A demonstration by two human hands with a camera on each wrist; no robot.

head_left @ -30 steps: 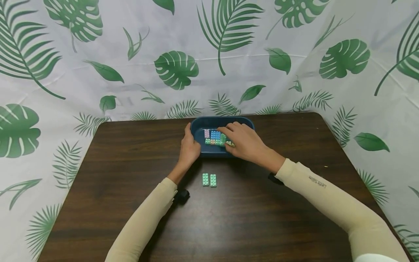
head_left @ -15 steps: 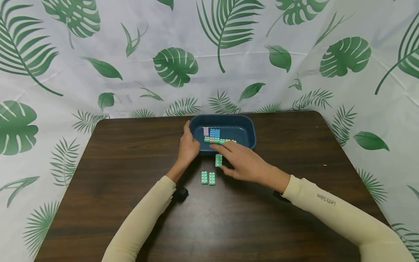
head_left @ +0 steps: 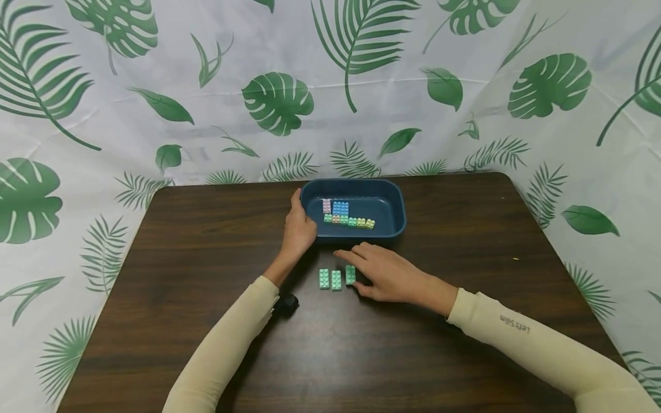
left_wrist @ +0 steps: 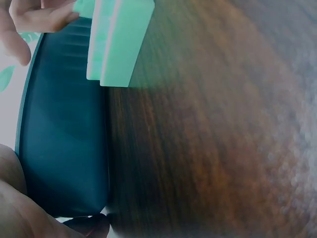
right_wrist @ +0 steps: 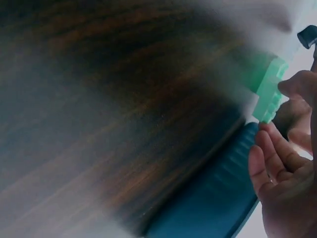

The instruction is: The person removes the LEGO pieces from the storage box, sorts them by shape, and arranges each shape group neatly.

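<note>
My left hand point(head_left: 298, 229) grips the left end of a dark blue tray point(head_left: 379, 232); in the left wrist view its fingers are at the tray's near end. Below the tray, my right hand point(head_left: 384, 272) pinches a mint-green toy brick point(head_left: 350, 275) between thumb and fingers. The same brick point(right_wrist: 269, 93) shows side-on in the right wrist view, the thumb against it. Two matching green bricks, a left one point(head_left: 323, 279) and a middle one point(head_left: 336, 280), lie side by side on the table to its left.
Inside the tray lie a pink brick point(head_left: 326, 206), blue bricks point(head_left: 341, 208) and a row of small green, orange and yellow bricks point(head_left: 361, 222). The dark wooden table point(head_left: 206, 246) meets a leaf-print cloth point(head_left: 222, 103) behind the tray.
My right hand has come out of the tray with a green brick and moved toward me, bringing it down beside the two others. My left hand keeps its place on the tray.
</note>
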